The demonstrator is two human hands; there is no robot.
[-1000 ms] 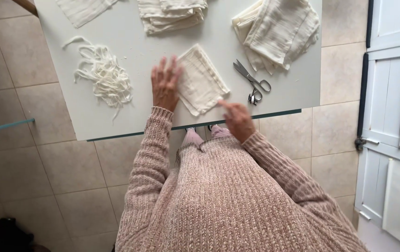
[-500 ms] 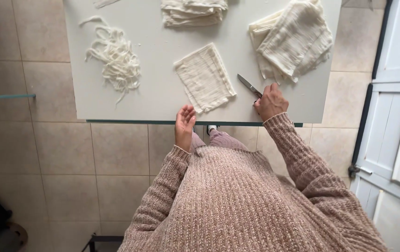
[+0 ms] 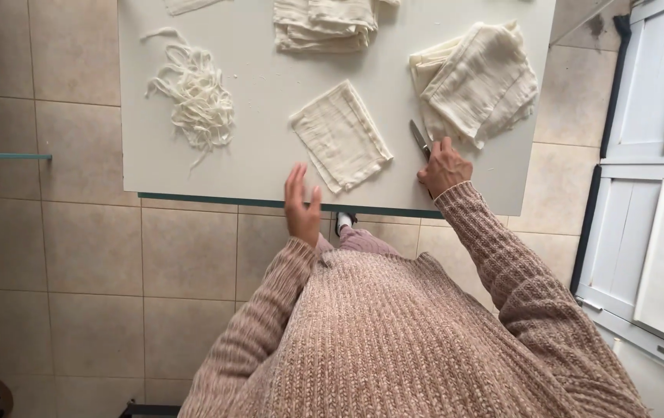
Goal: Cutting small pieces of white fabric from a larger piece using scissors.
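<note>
1. nearest the camera is the person's pink knitted sweater [image 3: 425,340], filling the lower part of the view, with both sleeves reaching up toward the table [image 3: 270,166].
2. below the table edge lies a beige tiled floor [image 3: 84,255]; a white panelled door [image 3: 657,217] stands to the right.
3. the left hand [image 3: 301,205] hovers at the near edge of the table, fingers spread and holding nothing, its fingertips just beside the near corner of the cloth [image 3: 341,135].
4. the right hand [image 3: 444,166] rests on the table near its front edge, fingers curled over the handles of the scissors [image 3: 419,139]; only the blades show, pointing away from the person.
5. the cloth is a small cream square, lying flat and turned at an angle, between the two hands and a little farther in; the blades lie just beside its right edge, apart from it.
6. right of the blades sits a pile [image 3: 475,81] of folded cream cloths, loosely stacked, close to the right hand.
7. on the left side of the table, well apart from the hands, lies a tangle of white strips [image 3: 193,101].
8. at the far edge sits another stack [image 3: 324,23] of folded cloths, partly cut off by the frame, with a scrap [image 3: 189,6] to its left.
</note>
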